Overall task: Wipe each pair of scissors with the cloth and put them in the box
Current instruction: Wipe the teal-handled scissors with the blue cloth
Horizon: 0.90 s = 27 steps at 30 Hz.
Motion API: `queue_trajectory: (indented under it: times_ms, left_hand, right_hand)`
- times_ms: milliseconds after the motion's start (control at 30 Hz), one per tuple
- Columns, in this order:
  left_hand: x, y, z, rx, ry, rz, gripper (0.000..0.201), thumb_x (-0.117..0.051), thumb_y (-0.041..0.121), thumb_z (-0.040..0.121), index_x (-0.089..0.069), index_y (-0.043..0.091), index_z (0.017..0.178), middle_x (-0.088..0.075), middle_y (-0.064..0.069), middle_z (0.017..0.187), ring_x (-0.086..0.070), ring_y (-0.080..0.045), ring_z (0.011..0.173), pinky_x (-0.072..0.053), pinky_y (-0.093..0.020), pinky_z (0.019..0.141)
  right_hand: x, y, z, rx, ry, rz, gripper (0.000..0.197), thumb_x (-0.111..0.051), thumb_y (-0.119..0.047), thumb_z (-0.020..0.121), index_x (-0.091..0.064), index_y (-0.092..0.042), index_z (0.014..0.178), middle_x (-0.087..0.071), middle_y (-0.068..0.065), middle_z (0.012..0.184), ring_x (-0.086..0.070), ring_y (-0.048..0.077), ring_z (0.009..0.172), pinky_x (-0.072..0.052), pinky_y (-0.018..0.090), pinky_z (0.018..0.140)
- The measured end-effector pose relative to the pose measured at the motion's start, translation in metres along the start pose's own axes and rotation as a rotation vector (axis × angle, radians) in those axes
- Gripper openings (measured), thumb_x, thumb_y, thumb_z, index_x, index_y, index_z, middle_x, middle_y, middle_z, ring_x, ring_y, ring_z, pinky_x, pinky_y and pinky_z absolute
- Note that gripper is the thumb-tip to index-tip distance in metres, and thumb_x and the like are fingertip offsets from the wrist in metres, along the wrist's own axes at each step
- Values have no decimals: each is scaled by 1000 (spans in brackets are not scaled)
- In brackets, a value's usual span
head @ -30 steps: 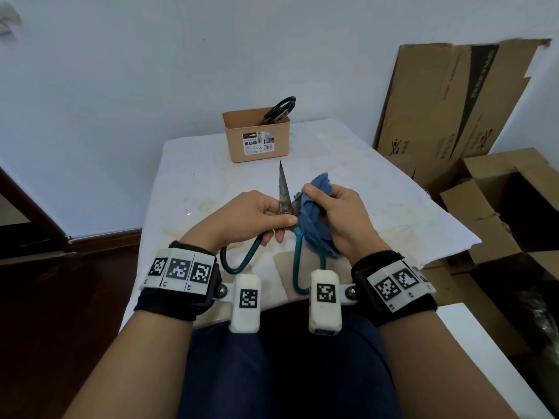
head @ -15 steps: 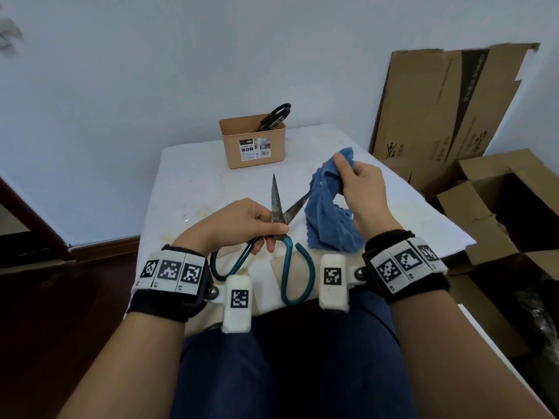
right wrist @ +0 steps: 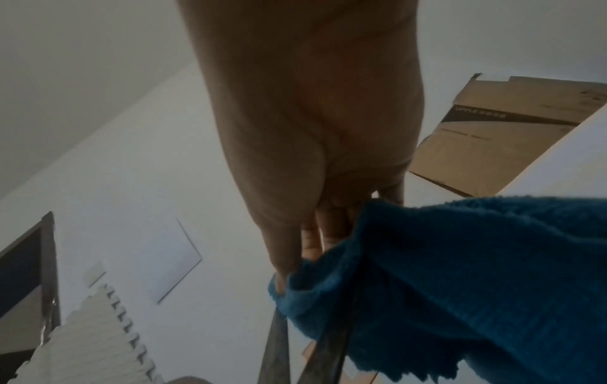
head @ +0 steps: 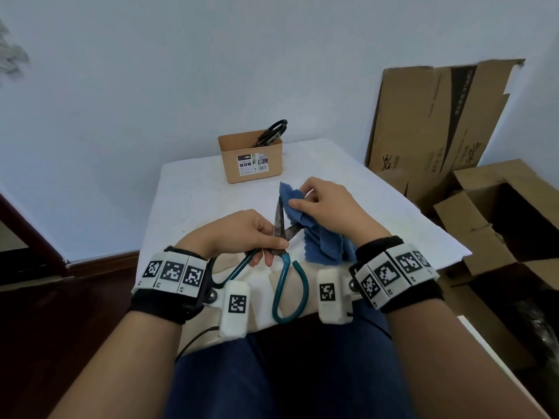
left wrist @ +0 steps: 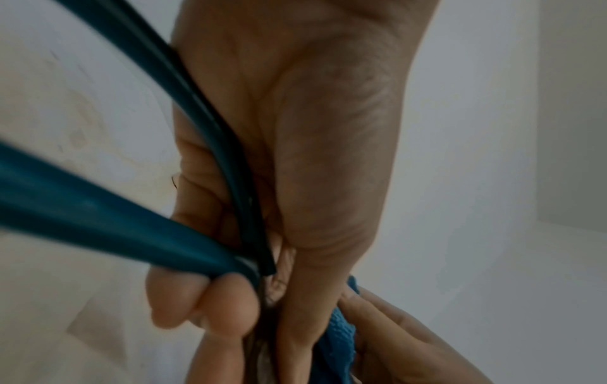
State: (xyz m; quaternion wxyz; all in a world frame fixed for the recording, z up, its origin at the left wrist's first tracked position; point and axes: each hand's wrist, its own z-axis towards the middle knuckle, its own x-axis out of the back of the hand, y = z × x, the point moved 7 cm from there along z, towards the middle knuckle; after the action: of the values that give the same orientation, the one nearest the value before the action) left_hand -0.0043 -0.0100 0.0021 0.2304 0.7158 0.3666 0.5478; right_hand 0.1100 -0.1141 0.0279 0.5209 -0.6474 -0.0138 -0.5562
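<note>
Large scissors with teal handles [head: 289, 293] and dull metal blades stand upright over the near table edge, blades slightly apart. My left hand [head: 242, 235] pinches them at the pivot; in the left wrist view the teal handles [left wrist: 137, 223] cross my curled fingers. My right hand [head: 325, 211] holds a blue cloth [head: 320, 240] pressed onto the upper blades, and its lower folds hang down; the right wrist view shows the cloth [right wrist: 459, 272] over the blades. A tan box [head: 251, 160] at the table's far side holds black-handled scissors [head: 270, 133].
The table [head: 187, 201] is covered in white sheeting with faint stains. Flattened cardboard [head: 438, 122] leans on the wall at the right, and open cartons [head: 499, 225] stand on the floor beside the table. My lap fills the near foreground.
My right hand, which had lifted the cloth away to the right, has brought it back onto the blades. The scissor blades stay slightly apart in my left hand.
</note>
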Motion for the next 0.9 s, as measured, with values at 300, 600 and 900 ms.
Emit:
queue_trajectory:
  times_ms: [300, 600, 900]
  left_hand:
    - [3, 3, 3, -33, -9, -5, 27, -68, 29, 93, -72, 17, 69, -71, 1, 62, -54, -11, 50, -46, -16, 62]
    - [11, 1, 5, -58, -13, 32, 24, -69, 29, 93, -73, 16, 73, -72, 2, 64, -54, -11, 52, -46, -16, 65]
    - [14, 2, 8, -80, -17, 24, 30, -70, 33, 92, -74, 6, 81, -74, -8, 75, -53, -11, 52, -44, -13, 60]
  right_hand:
    - [-13, -10, -9, 44, -244, -17, 25, -70, -39, 86, -62, -16, 84, -59, -5, 75, -50, 4, 67, -38, 18, 61]
    - [-18, -9, -7, 79, -243, 34, 33, -73, -28, 86, -52, -26, 60, -53, -11, 57, -48, -3, 48, -36, 6, 48]
    - [-14, 1, -6, 98, -160, 107, 27, -71, -30, 87, -59, -17, 67, -53, -9, 59, -46, 1, 55, -37, 17, 57]
